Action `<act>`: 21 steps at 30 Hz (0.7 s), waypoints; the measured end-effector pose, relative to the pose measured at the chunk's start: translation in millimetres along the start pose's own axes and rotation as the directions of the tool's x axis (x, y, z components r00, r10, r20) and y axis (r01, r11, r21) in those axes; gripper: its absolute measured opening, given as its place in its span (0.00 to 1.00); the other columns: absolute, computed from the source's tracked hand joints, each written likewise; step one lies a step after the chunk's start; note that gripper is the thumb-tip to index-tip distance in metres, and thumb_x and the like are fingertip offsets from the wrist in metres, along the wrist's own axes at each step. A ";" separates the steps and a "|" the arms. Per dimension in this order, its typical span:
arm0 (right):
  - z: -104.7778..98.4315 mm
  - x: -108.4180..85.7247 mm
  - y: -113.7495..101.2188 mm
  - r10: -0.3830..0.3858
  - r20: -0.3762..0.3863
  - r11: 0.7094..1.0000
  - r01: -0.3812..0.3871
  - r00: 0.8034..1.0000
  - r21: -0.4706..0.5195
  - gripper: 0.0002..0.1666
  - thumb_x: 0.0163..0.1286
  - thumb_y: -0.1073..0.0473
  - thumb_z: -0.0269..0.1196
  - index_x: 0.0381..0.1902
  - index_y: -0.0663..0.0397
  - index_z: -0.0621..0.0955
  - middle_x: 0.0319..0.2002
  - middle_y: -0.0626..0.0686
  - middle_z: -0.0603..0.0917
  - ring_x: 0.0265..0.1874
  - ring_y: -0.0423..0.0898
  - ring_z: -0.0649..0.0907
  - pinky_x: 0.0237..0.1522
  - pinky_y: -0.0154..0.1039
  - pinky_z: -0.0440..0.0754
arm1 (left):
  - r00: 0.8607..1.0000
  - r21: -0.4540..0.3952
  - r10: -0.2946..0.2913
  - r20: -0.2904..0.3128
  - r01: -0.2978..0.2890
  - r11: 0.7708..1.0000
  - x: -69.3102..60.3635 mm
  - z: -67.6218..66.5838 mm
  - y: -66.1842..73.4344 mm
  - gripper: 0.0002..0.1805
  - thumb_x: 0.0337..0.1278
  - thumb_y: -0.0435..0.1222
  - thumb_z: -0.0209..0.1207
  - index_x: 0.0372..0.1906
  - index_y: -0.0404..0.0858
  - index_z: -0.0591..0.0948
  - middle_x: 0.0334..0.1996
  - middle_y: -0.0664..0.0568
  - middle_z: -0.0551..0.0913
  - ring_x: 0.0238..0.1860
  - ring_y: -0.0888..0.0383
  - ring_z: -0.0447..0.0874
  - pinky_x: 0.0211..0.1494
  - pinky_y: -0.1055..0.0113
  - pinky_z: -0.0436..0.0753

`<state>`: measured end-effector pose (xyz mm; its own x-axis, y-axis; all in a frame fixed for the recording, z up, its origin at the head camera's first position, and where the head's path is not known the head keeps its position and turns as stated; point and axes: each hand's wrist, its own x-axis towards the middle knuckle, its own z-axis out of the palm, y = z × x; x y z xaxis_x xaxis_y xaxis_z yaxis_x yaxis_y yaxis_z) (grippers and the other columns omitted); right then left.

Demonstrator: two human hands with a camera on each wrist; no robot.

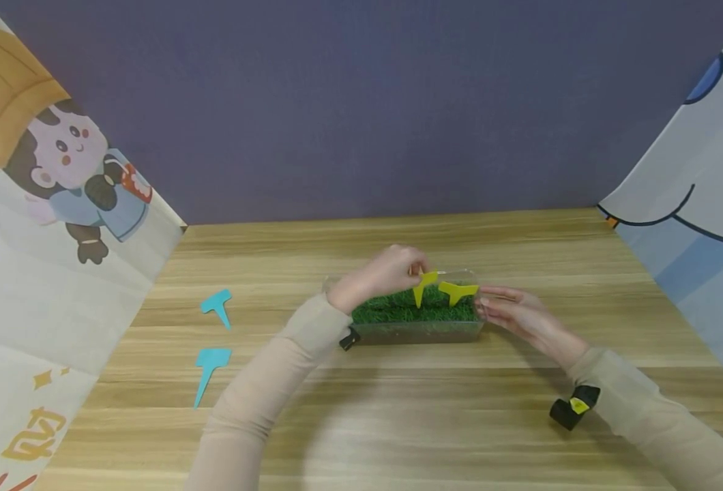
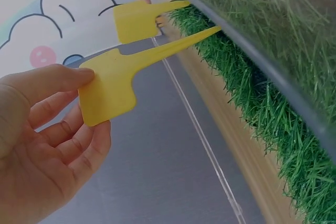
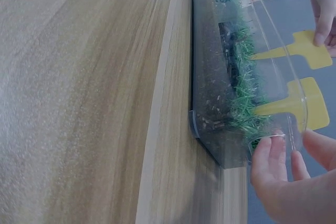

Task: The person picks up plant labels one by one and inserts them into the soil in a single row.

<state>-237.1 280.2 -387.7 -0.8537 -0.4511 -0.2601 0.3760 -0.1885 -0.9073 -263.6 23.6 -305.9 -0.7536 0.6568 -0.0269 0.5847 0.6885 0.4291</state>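
Observation:
A clear plastic planter box (image 1: 419, 333) with green artificial grass (image 1: 392, 314) inside sits mid-table. My left hand (image 1: 392, 268) reaches over it and pinches the head of a yellow T-shaped plant label (image 2: 107, 90) between thumb and fingers. That label's pointed stem goes down to the grass; its tip is hidden. To its right a second yellow plant label (image 1: 458, 292) stands in the grass, touched by no hand in the head view. At the box's right end, my right hand (image 1: 524, 319) holds the end wall and corner, fingertips against the plastic.
Two blue T-shaped plant labels (image 1: 217, 302) lie on the wooden table (image 1: 398, 423) at the left, one nearer the front. A dark panel (image 1: 361, 116) rises behind the table. Printed cartoon cloths (image 1: 30, 273) hang on both sides.

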 end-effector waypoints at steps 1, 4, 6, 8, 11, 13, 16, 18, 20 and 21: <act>0.3 -0.2 -0.2 -0.003 0.004 1.000 0.003 1.000 -0.002 0.13 0.63 0.69 0.54 0.43 0.49 0.75 0.40 0.50 0.82 0.41 0.43 0.80 0.48 0.35 0.75 | 1.000 0.002 -0.005 0.005 0.005 1.000 0.2 0.5 0.0 0.12 0.54 0.30 0.53 0.45 0.35 0.78 0.38 0.49 0.81 0.37 0.61 0.77 0.39 0.78 0.75; 0.2 -0.4 -0.5 0.002 0.004 1.000 -0.002 1.000 0.012 0.13 0.62 0.69 0.54 0.42 0.49 0.76 0.40 0.50 0.82 0.41 0.43 0.80 0.49 0.35 0.75 | 1.000 0.006 -0.017 0.014 0.017 1.000 0.6 2.0 0.3 0.12 0.54 0.30 0.54 0.45 0.35 0.78 0.38 0.50 0.80 0.38 0.61 0.77 0.40 0.77 0.75; 0.4 -0.5 -0.9 0.006 0.003 1.000 -0.006 1.000 0.020 0.13 0.62 0.69 0.54 0.42 0.49 0.76 0.40 0.51 0.82 0.41 0.43 0.80 0.49 0.35 0.75 | 1.000 0.017 -0.021 0.016 0.021 1.000 0.7 2.8 0.9 0.12 0.54 0.30 0.54 0.44 0.35 0.78 0.38 0.50 0.80 0.38 0.61 0.77 0.41 0.78 0.75; 0.4 -0.7 -1.3 0.009 0.001 1.000 -0.009 1.000 0.021 0.13 0.62 0.69 0.54 0.43 0.50 0.76 0.40 0.51 0.82 0.41 0.43 0.80 0.49 0.35 0.75 | 1.000 0.028 -0.027 0.017 0.026 0.999 0.7 3.1 1.6 0.12 0.53 0.30 0.55 0.44 0.36 0.78 0.39 0.50 0.80 0.38 0.61 0.77 0.41 0.78 0.75; 1.0 -1.0 -2.0 0.010 -0.001 1.000 -0.010 1.000 0.017 0.13 0.62 0.69 0.54 0.43 0.51 0.75 0.40 0.51 0.81 0.41 0.43 0.80 0.49 0.35 0.75 | 0.999 0.041 -0.034 0.019 0.033 0.999 0.7 3.5 2.8 0.12 0.53 0.30 0.55 0.44 0.36 0.78 0.39 0.50 0.81 0.39 0.61 0.77 0.41 0.77 0.75; 1.1 -1.1 -2.3 0.011 -0.003 1.000 -0.011 1.000 0.013 0.14 0.62 0.69 0.54 0.45 0.52 0.75 0.40 0.51 0.81 0.41 0.43 0.80 0.49 0.35 0.75 | 0.999 0.042 -0.035 0.019 0.034 0.999 0.8 3.8 3.5 0.12 0.53 0.30 0.55 0.44 0.36 0.78 0.40 0.50 0.81 0.39 0.61 0.78 0.41 0.77 0.75; 1.5 -1.3 -2.7 0.011 -0.007 1.000 -0.011 1.000 0.007 0.15 0.62 0.69 0.54 0.48 0.54 0.73 0.40 0.50 0.81 0.42 0.43 0.80 0.49 0.35 0.75 | 0.999 0.055 -0.031 0.020 0.030 0.998 1.2 4.8 4.1 0.12 0.53 0.30 0.55 0.44 0.36 0.78 0.40 0.50 0.81 0.39 0.61 0.78 0.41 0.78 0.75; 1.7 -1.4 -2.6 0.012 -0.011 1.000 -0.012 1.000 0.001 0.17 0.62 0.68 0.55 0.50 0.56 0.71 0.40 0.50 0.81 0.42 0.43 0.80 0.49 0.35 0.75 | 0.999 0.068 -0.031 0.026 0.029 0.997 1.8 5.8 4.4 0.12 0.54 0.30 0.55 0.44 0.36 0.78 0.40 0.50 0.81 0.39 0.61 0.78 0.42 0.78 0.76; 1.8 -1.4 -2.5 0.012 -0.013 1.000 -0.012 1.000 -0.004 0.18 0.62 0.68 0.55 0.51 0.57 0.70 0.40 0.50 0.81 0.42 0.43 0.80 0.49 0.35 0.74 | 0.999 0.083 -0.031 0.031 0.028 0.996 2.4 7.0 4.7 0.12 0.54 0.31 0.55 0.44 0.36 0.78 0.40 0.50 0.81 0.39 0.61 0.78 0.41 0.78 0.76; 1.9 -1.4 -2.3 0.011 -0.012 1.000 -0.011 1.000 -0.007 0.18 0.62 0.68 0.54 0.51 0.57 0.70 0.40 0.50 0.81 0.42 0.43 0.80 0.50 0.35 0.74 | 0.999 0.090 -0.031 0.034 0.028 0.996 2.6 7.5 4.8 0.12 0.54 0.31 0.55 0.44 0.37 0.78 0.40 0.51 0.80 0.39 0.61 0.78 0.41 0.77 0.76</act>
<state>-236.1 279.6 -384.6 -0.8539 -0.4428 -0.2736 0.3824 -0.1771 -0.9069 -260.5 31.0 -310.7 -0.7609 0.6451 -0.0704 0.5882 0.7314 0.3450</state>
